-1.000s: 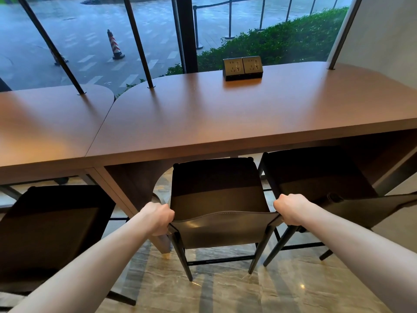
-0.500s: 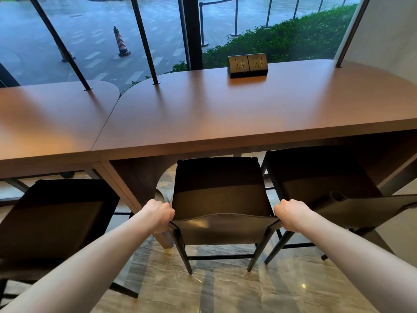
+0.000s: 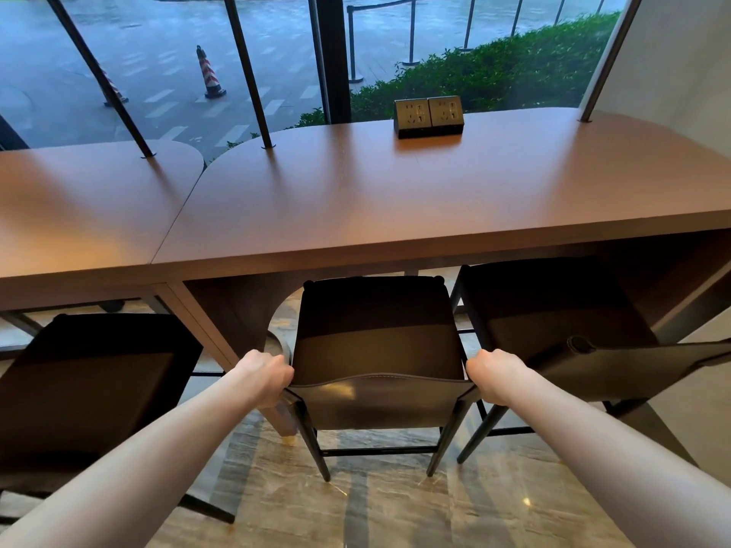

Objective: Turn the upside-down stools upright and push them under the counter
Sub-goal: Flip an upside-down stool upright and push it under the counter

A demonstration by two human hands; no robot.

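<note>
A dark leather stool (image 3: 375,346) stands upright in the middle, its front half under the brown counter (image 3: 395,207). My left hand (image 3: 264,373) grips the left end of its low backrest. My right hand (image 3: 494,373) grips the right end. Another upright stool (image 3: 553,310) stands to the right, partly under the counter. A third stool (image 3: 91,385) stands at the left, under the neighbouring counter section (image 3: 79,215).
A black socket box (image 3: 429,116) sits at the back of the counter. Slanted black rods (image 3: 247,73) rise from the counter in front of the window. The counter's leg panel (image 3: 237,334) stands just left of the middle stool. Marble floor (image 3: 395,508) lies below.
The middle stool has slid a little further forward under the counter with both hands still on its backrest. The view has shifted slightly.
</note>
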